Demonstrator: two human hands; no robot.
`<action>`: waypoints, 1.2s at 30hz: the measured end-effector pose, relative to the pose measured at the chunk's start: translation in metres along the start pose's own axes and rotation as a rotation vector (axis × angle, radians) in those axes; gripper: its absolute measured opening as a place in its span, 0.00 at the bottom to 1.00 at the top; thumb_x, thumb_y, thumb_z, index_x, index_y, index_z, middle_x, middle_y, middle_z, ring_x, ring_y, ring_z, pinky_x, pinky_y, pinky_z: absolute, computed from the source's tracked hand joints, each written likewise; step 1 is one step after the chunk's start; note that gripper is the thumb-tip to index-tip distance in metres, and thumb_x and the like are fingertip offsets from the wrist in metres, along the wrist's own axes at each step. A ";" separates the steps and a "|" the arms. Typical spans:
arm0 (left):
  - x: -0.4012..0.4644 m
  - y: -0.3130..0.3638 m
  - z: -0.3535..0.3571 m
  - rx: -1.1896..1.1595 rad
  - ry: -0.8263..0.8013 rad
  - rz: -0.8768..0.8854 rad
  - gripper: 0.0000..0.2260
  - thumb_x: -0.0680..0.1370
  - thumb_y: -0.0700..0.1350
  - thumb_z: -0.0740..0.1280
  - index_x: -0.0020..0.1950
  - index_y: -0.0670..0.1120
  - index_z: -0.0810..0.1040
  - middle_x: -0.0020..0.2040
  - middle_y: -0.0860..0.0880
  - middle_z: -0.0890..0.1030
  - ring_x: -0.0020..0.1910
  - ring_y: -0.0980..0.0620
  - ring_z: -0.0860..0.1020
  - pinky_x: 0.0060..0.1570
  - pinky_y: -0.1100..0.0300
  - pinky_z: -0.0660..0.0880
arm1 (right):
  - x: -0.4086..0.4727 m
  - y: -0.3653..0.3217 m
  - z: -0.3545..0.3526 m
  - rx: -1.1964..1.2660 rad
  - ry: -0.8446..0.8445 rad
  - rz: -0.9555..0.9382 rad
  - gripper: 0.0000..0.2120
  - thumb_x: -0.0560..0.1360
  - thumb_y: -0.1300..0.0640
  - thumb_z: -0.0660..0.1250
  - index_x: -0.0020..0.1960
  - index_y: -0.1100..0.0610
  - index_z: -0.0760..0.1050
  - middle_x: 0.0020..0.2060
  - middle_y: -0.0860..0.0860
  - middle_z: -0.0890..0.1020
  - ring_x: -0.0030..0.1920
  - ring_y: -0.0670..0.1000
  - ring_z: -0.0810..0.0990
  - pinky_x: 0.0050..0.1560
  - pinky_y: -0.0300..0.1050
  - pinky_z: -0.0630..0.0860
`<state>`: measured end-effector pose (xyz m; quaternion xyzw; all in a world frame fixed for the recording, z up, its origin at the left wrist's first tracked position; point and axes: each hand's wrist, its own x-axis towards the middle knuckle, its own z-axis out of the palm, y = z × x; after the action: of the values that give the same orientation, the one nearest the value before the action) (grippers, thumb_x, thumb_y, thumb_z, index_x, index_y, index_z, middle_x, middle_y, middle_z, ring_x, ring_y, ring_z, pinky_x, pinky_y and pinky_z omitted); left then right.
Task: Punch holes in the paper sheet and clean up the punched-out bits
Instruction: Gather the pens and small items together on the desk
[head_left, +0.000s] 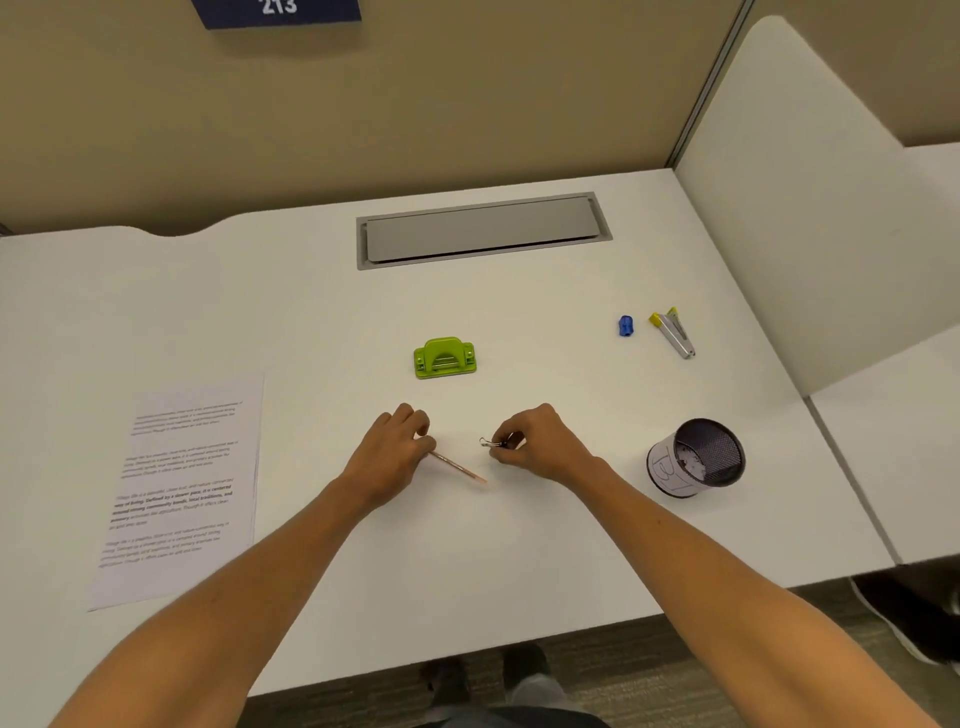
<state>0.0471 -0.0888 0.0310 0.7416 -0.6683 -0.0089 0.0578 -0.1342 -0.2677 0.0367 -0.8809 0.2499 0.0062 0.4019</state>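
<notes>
Left hand (397, 449): curled, knuckles up, fingertips pinched on the near-left end of a pencil (460, 467) lying on the desk (519, 571); tip pointing toward the right hand.
Right hand (535, 441): closed on a binder clip (493, 442), wire loop poking out toward the left hand.
Hands: apart, pencil tip lying in the gap between them.
Paper (182, 488): well left of the left hand, flat, printed, near the desk's front-left edge; no holes seen, so punching judged not yet begun.
Cup (696, 457): mesh, well right of the right hand, tipped toward the camera, something pale inside, too small to tell.
Punch (445, 357): green, just beyond both hands, midway between them, upright, untouched.
Sharpener (626, 326) and stapler (674, 332): far right, beyond the right hand, side by side, apart.
Step, as judged: clearing small items from the middle before fetching the paper.
Doing it well: lift pencil and clip clean off the desk, park them in or beside the cup, keep the patch in front of the punch free, then slide the paper over with 1 edge square to the punch slot.
Risk: clip springing loose; pencil rolling off the near edge.
</notes>
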 end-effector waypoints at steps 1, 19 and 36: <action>0.010 0.001 -0.004 0.001 0.006 0.015 0.08 0.66 0.35 0.78 0.42 0.44 0.84 0.44 0.46 0.80 0.43 0.42 0.78 0.32 0.56 0.71 | 0.000 0.003 -0.011 0.000 0.024 0.002 0.05 0.72 0.58 0.75 0.45 0.60 0.86 0.38 0.54 0.87 0.39 0.51 0.85 0.48 0.48 0.81; 0.228 0.086 -0.021 -0.114 0.043 0.153 0.07 0.67 0.34 0.77 0.37 0.45 0.85 0.37 0.46 0.78 0.39 0.41 0.76 0.30 0.55 0.68 | -0.007 0.123 -0.208 -0.038 0.377 0.411 0.02 0.69 0.60 0.76 0.41 0.58 0.87 0.35 0.54 0.85 0.35 0.50 0.79 0.38 0.38 0.72; 0.342 0.116 0.040 -0.053 -0.143 0.352 0.05 0.73 0.36 0.72 0.42 0.45 0.85 0.43 0.45 0.78 0.46 0.41 0.75 0.37 0.54 0.65 | 0.037 0.190 -0.186 -0.081 0.245 0.604 0.06 0.71 0.57 0.72 0.46 0.57 0.85 0.44 0.56 0.85 0.46 0.57 0.83 0.45 0.48 0.81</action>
<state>-0.0351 -0.4428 0.0249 0.6088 -0.7897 -0.0689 0.0302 -0.2220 -0.5207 0.0212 -0.7765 0.5459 0.0289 0.3133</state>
